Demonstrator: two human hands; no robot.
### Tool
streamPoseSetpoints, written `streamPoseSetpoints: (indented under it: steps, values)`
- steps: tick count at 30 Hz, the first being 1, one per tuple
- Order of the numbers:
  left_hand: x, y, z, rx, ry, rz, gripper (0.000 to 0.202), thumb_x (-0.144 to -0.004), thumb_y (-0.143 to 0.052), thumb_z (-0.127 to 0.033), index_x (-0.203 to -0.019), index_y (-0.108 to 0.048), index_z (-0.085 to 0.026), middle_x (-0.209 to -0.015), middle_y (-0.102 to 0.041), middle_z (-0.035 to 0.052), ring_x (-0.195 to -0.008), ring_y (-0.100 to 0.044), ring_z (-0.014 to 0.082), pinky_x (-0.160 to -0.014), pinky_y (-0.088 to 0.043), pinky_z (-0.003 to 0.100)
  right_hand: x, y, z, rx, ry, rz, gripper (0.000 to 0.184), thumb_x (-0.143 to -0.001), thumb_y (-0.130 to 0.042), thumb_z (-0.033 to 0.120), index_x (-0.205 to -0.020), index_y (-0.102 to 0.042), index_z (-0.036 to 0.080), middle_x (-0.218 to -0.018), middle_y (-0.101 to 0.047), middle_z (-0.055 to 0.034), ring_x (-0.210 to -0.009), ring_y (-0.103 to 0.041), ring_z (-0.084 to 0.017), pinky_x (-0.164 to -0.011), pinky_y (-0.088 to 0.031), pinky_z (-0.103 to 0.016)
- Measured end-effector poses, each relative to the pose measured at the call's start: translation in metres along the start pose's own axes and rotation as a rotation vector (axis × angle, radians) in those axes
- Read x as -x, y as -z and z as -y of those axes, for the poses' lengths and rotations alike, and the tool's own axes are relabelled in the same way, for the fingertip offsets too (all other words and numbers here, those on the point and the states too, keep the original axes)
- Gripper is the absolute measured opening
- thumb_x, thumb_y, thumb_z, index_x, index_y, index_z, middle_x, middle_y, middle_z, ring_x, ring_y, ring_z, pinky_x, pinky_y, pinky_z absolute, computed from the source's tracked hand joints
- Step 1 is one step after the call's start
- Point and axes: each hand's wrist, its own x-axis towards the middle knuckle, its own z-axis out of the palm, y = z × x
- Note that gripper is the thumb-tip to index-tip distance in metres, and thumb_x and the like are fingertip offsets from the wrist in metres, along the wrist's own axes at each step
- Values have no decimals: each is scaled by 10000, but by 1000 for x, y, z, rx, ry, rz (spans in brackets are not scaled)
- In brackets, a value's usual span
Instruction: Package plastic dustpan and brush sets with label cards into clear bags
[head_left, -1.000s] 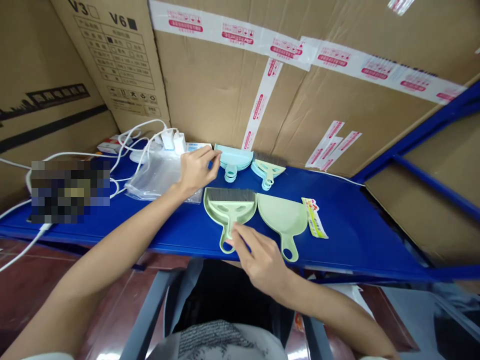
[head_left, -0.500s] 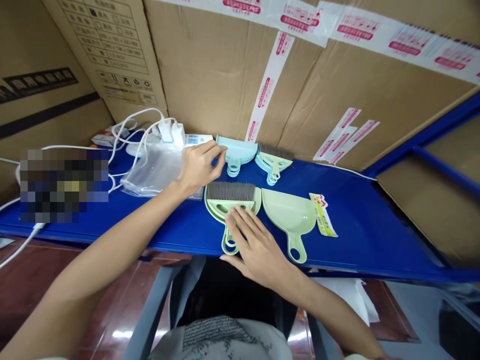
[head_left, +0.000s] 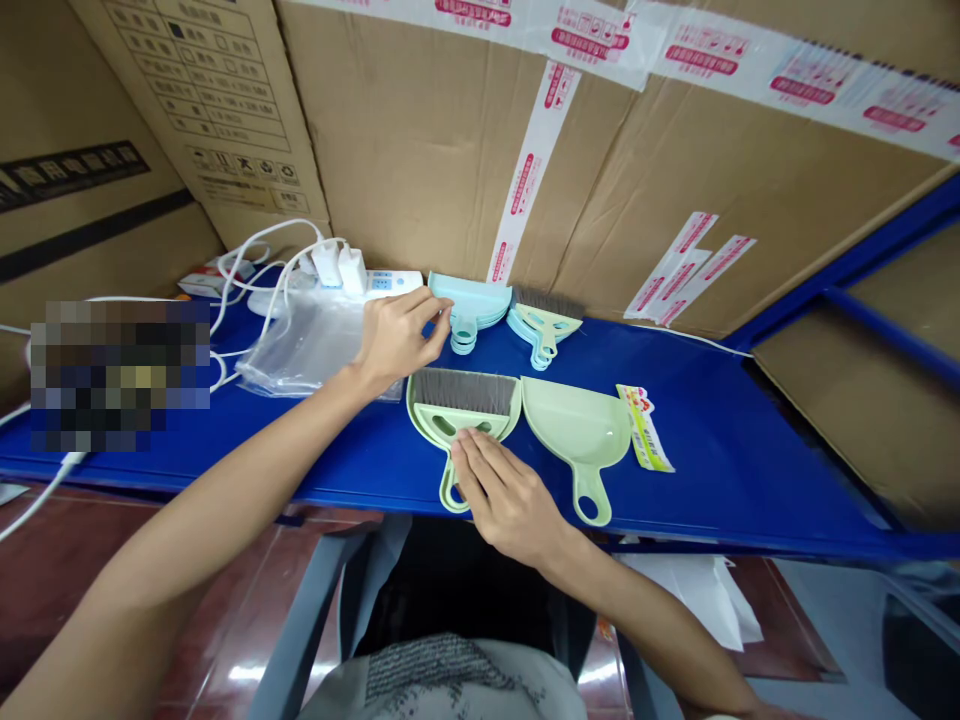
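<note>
My right hand (head_left: 510, 497) is closed over the handle of a green hand brush (head_left: 461, 412) with grey bristles. The brush lies in a green dustpan (head_left: 426, 424), its bristles pointing away from me. Fingers curled and thumb near the index finger, my left hand (head_left: 401, 335) hangs in front of the left edge of the stacked light-blue dustpans (head_left: 476, 296). Whether anything is pinched there I cannot make out. Another green dustpan (head_left: 577, 420) lies just right of the brush, beside a colourful label card (head_left: 646, 428).
Behind, a green brush (head_left: 549, 322) rests on blue ones. Clear plastic bags (head_left: 307, 340) lie left, near a power strip (head_left: 394, 282) with white plugs and cables (head_left: 289, 222). Cardboard (head_left: 420, 140) walls the back of the blue table (head_left: 720, 450).
My right hand's fingers have drawn together from lying spread over the brush, and the brush has shifted slightly toward me. My left hand has hardly moved.
</note>
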Motion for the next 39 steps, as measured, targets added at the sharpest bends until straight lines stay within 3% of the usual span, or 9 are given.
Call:
streamPoseSetpoints:
  steps: [14,17,22,25,27,30,33,36,39]
  values:
    - [2,-2,0,9,7,15,249,-1024,-559,-244,-981,-798,-186,-786,-738,42,-608,-627,155,-588,-408,319,-2,-3,-5,35,103,12,392,-973,-473,6,-1294,-662,-116,-1241,-748,-326,-1256,-721,-359,-1068,-624,-480]
    - [2,-3,1,3,6,12,254,-1025,-555,-245,-974,-797,-186,-784,-736,39,-605,-626,153,-585,-403,316,-3,-5,-6,87,94,-11,365,-973,-465,-3,-1237,-698,-95,-1194,-774,-298,-1171,-761,-335,-1023,-645,-451]
    - [2,-2,3,3,33,25,270,-1024,-548,-259,-984,-806,-191,-788,-735,46,-609,-621,163,-596,-414,323,-6,-10,-6,43,25,-26,303,-990,-534,22,-1216,-726,-39,-1203,-783,-264,-1195,-750,-322,-1033,-640,-420]
    - [0,-1,2,-2,64,47,282,-1028,-540,-278,-1004,-809,-196,-810,-747,54,-622,-632,170,-605,-422,327,-7,7,-3,-32,-49,104,344,-973,-574,33,-1288,-706,-14,-1298,-752,-256,-1256,-716,-343,-1056,-632,-434]
    - [-2,1,2,-9,84,69,289,-1028,-535,-288,-1010,-808,-197,-825,-755,65,-642,-651,180,-611,-427,332,-8,30,-6,-135,-94,243,491,-940,-578,23,-1428,-621,-19,-1468,-648,-275,-1412,-605,-364,-1136,-586,-464]
    - [-5,5,13,-79,136,126,284,-1005,-539,-298,-963,-803,-202,-844,-762,93,-693,-685,225,-638,-450,353,-10,65,-36,-286,-98,306,658,-901,-526,-13,-1557,-522,43,-1627,-514,-224,-1573,-418,-323,-1256,-478,-487]
    - [-4,9,39,-211,282,149,245,-944,-601,-340,-834,-774,-205,-785,-740,123,-768,-698,305,-713,-504,422,-16,73,-97,-243,-257,257,573,-952,-500,19,-1501,-612,142,-1530,-628,-166,-1460,-565,-299,-1210,-517,-528]
    - [3,10,58,-306,417,273,293,-831,-737,-478,-906,-765,-196,-872,-744,177,-957,-691,427,-794,-545,535,-21,49,-163,-178,-390,433,564,-955,-651,164,-1515,-603,123,-1549,-599,-211,-1476,-535,-378,-1199,-493,-594]
    - [8,8,54,-350,458,529,550,-745,-820,-556,-1118,-730,-162,-1164,-719,263,-1188,-615,529,-879,-547,617,-16,12,-205,-219,-440,645,894,-889,-820,351,-1652,-423,110,-1696,-392,-262,-1611,-301,-440,-1269,-368,-625]
